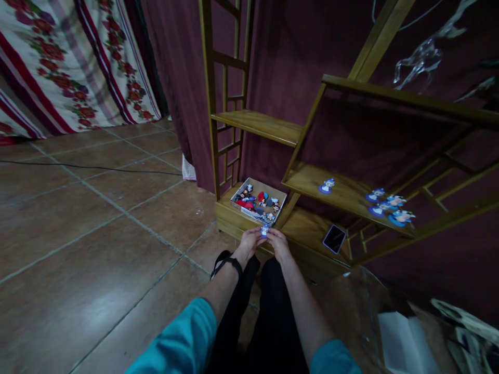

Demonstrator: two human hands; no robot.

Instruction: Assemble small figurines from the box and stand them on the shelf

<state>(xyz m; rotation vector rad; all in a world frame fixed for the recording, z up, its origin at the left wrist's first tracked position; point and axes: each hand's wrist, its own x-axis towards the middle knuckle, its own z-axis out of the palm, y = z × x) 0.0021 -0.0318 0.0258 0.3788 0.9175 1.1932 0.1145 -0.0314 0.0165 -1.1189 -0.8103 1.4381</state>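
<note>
The left hand (249,242) and right hand (278,242) both pinch a little figure (264,231) beside the box's (248,212) front right corner, and it looks light and hard, though too small to be sure, so its base (264,236) seems best to hold.

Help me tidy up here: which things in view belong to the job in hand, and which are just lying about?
Likely in use: held figurine; box; boxed figurines; shelf figurines.

Probably just lying about: dark-screened device; clear animal ornament; black cord.
</note>
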